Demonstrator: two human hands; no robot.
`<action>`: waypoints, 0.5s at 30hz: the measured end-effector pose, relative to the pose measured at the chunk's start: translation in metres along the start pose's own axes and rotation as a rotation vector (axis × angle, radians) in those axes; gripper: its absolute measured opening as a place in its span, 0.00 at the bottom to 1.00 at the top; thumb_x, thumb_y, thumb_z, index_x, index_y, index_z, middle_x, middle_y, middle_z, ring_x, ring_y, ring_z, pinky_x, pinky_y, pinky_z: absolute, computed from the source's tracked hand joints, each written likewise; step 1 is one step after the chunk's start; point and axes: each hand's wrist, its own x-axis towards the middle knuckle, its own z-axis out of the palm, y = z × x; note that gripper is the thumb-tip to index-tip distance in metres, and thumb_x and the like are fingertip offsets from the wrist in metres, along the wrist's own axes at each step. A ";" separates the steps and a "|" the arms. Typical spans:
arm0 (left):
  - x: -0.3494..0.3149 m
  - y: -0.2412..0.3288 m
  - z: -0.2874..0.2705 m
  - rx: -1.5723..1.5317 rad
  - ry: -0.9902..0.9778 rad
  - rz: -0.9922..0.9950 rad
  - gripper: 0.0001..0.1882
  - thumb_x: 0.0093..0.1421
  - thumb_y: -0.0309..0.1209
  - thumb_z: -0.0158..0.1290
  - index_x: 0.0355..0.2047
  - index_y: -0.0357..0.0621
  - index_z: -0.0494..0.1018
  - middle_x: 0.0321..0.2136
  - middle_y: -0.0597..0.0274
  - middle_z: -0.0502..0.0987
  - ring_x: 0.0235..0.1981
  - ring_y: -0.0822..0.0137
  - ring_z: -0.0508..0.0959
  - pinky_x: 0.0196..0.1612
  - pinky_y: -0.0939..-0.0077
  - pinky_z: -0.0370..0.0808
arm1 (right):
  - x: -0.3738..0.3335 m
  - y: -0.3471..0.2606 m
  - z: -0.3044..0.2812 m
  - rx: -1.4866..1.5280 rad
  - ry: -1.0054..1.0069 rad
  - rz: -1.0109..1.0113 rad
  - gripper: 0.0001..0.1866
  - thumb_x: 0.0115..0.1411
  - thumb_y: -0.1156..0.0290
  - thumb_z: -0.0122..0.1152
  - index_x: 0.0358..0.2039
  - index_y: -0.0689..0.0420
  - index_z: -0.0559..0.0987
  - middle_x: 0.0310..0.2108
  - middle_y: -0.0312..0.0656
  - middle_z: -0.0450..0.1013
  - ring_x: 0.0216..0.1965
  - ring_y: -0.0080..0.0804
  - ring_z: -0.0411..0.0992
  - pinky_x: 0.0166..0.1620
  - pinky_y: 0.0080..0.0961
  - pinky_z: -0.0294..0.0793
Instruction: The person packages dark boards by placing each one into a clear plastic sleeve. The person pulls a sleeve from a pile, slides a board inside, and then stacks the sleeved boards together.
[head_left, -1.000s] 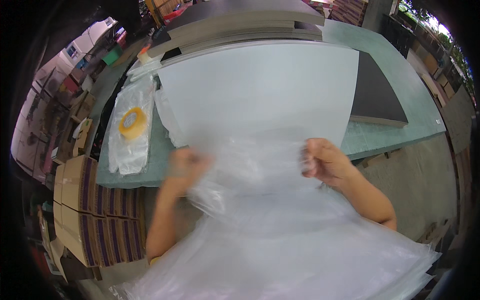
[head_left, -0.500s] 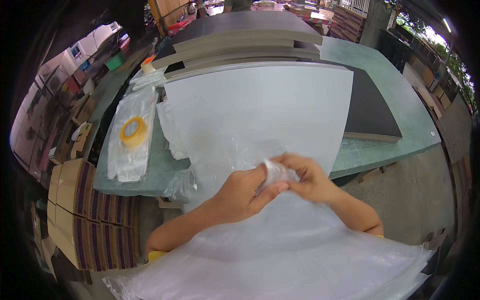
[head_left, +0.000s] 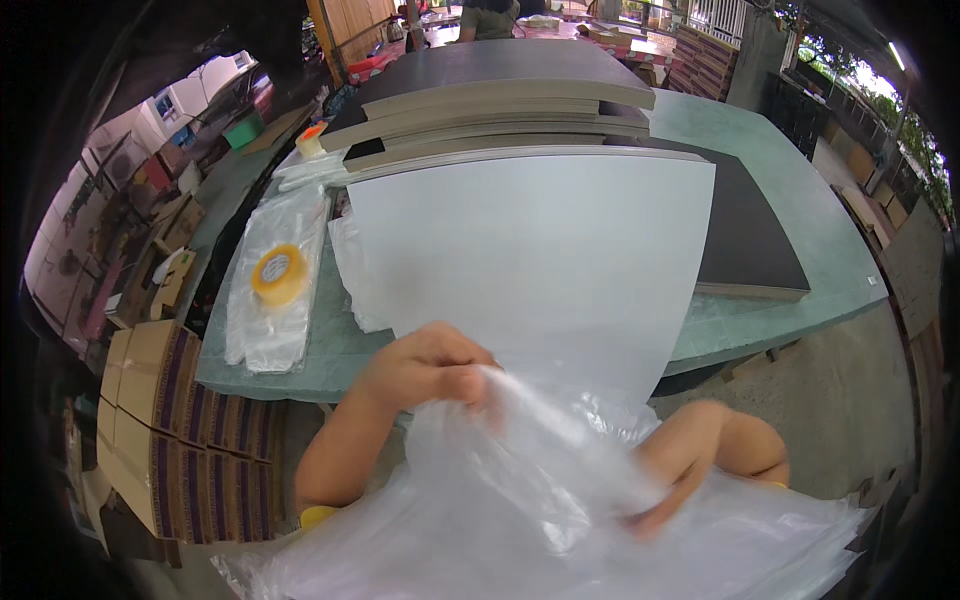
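In front of me my left hand (head_left: 430, 370) is closed, pinching the raised edge of a clear plastic bag (head_left: 540, 450) between thumb and fingers. Lower and to the right, my right hand (head_left: 690, 455) is at the bag's other side, its fingers pointing down and left and smeared by motion; whether they grip the film cannot be made out. More clear plastic sheeting (head_left: 400, 560) spreads across my lap under both hands. Beyond them lies a large white sheet (head_left: 540, 240), its near end reaching behind the plastic.
A green table (head_left: 790, 190) carries stacked dark boards (head_left: 510, 70) at the back and another dark board (head_left: 745, 235) at right. At left, yellow tape (head_left: 280, 275) rests on folded plastic bags (head_left: 268, 335). Cardboard cartons (head_left: 190, 440) stand lower left. A person (head_left: 488, 18) is far behind.
The bunched plastic between my hands is now spread open. My left hand has moved left, my right hand down and right. The view has shifted slightly.
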 end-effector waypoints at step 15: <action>-0.035 0.027 0.005 1.572 0.677 -0.028 0.03 0.45 0.28 0.46 0.21 0.42 0.67 0.15 0.61 0.69 0.17 0.61 0.71 0.20 0.71 0.68 | -0.088 0.006 0.015 -0.411 0.008 0.262 0.12 0.50 0.65 0.49 0.31 0.59 0.74 0.35 0.47 0.70 0.38 0.37 0.69 0.41 0.34 0.68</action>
